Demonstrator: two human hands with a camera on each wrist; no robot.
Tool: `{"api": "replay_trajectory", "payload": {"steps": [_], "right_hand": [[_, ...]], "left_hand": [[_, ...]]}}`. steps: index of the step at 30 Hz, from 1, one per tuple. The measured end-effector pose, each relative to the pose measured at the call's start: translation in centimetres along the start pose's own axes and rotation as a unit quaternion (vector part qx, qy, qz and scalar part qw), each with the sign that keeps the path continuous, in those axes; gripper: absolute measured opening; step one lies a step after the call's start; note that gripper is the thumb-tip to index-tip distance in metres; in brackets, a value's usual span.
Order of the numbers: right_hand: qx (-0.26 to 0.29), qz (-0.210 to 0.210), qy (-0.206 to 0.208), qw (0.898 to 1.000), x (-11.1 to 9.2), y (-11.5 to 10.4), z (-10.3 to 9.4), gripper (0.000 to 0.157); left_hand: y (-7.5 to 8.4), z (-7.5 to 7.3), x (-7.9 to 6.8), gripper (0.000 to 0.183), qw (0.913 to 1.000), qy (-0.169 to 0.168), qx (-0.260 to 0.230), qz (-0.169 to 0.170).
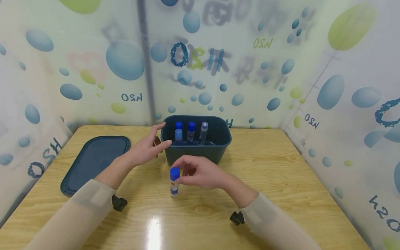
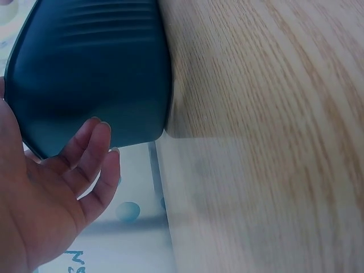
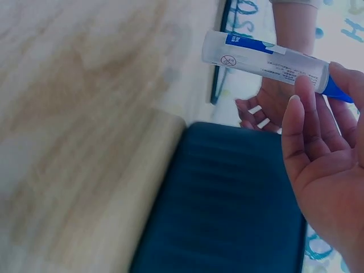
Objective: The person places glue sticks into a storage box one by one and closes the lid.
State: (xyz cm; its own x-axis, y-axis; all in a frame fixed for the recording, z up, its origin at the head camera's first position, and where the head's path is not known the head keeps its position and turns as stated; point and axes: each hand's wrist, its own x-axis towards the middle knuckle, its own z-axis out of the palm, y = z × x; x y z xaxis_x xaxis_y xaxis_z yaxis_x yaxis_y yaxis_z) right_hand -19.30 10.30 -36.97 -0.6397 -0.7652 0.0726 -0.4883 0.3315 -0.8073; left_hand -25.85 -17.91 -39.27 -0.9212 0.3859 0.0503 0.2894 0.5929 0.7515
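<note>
Wooden table (image 1: 275, 180) below: right hand (image 1: 200, 172) pinches a tube (image 1: 174, 183), left hand (image 1: 145, 150), spread, touches bin (image 1: 200, 150).

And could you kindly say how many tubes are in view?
5: one tube in the right hand, four tubes in the dark bin; others may be hidden inside it.

Bin (image 1: 200, 150) and lid (image 1: 97, 158) look like dark plastic, smooth with low sheen, shallow ribs on the bin's side. Held tube (image 3: 259, 60) is smooth, translucent plastic with a printed label and blue plastic cap (image 3: 336, 91); tubes in the bin (image 1: 190, 133) look like plastic too. Counter (image 1: 265, 166) is wood-grain, smooth, glossy enough for a glare streak; printed wall (image 1: 204, 85) looks smooth, exact material unclear, sleeves (image 1: 73, 211) look like pale cloth.
</note>
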Motion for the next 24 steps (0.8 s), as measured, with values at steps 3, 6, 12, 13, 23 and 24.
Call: {"api": "replay_trajectory", "payload": {"steps": [3,6,12,13,23,24], "right_hand": [[-0.004,-0.023,0.020,1.000,-0.7,-0.3,-0.9,0.030],[-0.009,-0.032,0.038,0.999,-1.3,-0.8,-1.8,0.030],[-0.016,-0.042,0.090,0.995,-2.6,-1.5,-3.6,0.033],[-0.018,-0.046,0.100,0.994,-2.8,-1.6,-3.9,0.034],[-0.019,-0.044,0.181,0.982,-4.0,-3.4,-7.5,0.035],[-0.021,-0.041,0.189,0.981,-4.0,-3.5,-7.9,0.034]], "left_hand": [[0.0,0.1,0.1,0.090,1.0000,-0.002,-0.006,0.000],[0.0,0.1,0.1,0.089,0.9999,-0.003,-0.012,0.000],[0.0,0.1,0.0,0.088,0.9999,-0.004,-0.016,0.000],[0.0,0.1,0.0,0.089,0.9999,-0.004,-0.016,-0.001],[-0.1,0.1,0.0,0.087,0.9997,-0.008,-0.021,0.000],[-0.1,0.1,0.0,0.087,0.9997,-0.009,-0.022,0.000]]}}
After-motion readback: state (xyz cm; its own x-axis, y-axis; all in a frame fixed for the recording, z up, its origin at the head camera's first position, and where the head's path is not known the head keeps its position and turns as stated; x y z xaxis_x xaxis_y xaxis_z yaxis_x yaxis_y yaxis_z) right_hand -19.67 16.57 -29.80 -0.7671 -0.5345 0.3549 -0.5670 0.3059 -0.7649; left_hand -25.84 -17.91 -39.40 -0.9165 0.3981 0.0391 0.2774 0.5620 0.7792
